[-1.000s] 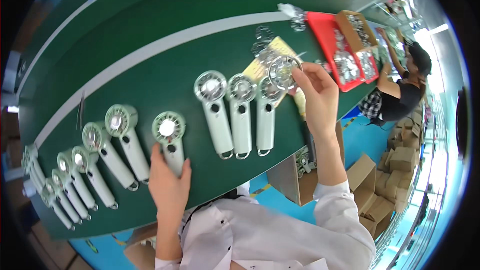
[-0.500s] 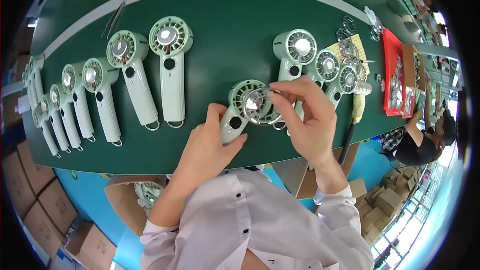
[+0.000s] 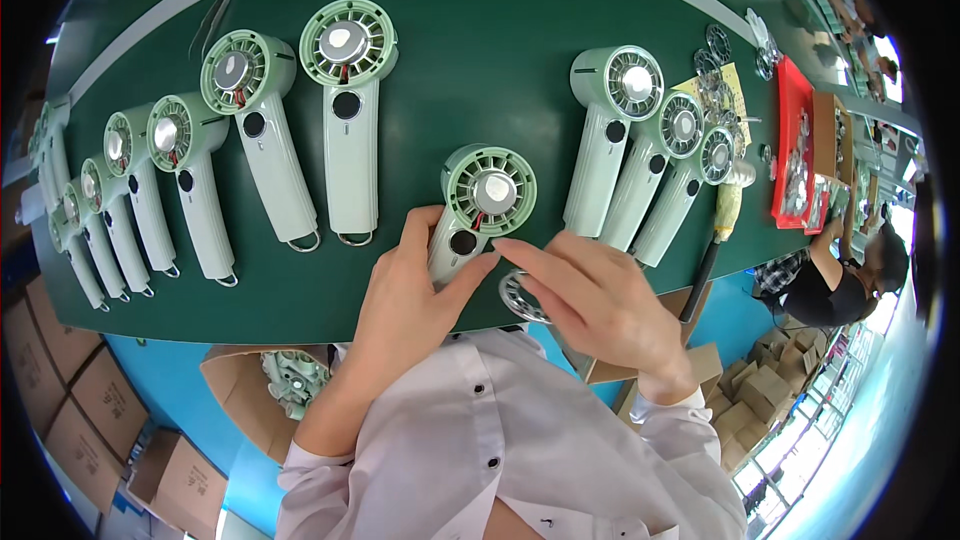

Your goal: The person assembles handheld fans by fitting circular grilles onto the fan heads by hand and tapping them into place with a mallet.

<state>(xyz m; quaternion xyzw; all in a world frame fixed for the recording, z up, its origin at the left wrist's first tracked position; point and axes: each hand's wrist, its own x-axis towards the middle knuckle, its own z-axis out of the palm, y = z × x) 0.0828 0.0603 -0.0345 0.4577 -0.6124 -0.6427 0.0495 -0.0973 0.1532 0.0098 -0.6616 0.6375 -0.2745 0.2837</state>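
My left hand (image 3: 405, 295) is closed round the pale green handle of a handheld fan (image 3: 490, 190). The fan's round head points away from me, its grille slots, silver hub and a bit of red wire uncovered. Below and right of that head, my right hand (image 3: 610, 305) holds a clear round fan cover (image 3: 519, 296) with a shiny ring, tilted and partly hidden by the fingers. The right fingertips come close to the fan's neck; whether they touch it I cannot tell.
Several open-faced fans (image 3: 347, 140) lie at the left, with tweezers (image 3: 220, 5) beyond. Three fans (image 3: 605, 130) with clear fronts lie at the right. Past them are loose clear covers (image 3: 712, 90), a yellow-handled tool (image 3: 727, 210) and a red tray (image 3: 790, 140). A co-worker (image 3: 840, 285) sits far right.
The clear cover has moved off the fan's head, down toward me, with my right hand. The fan's front now shows bare. My left hand keeps its hold, and the view has shifted a little.
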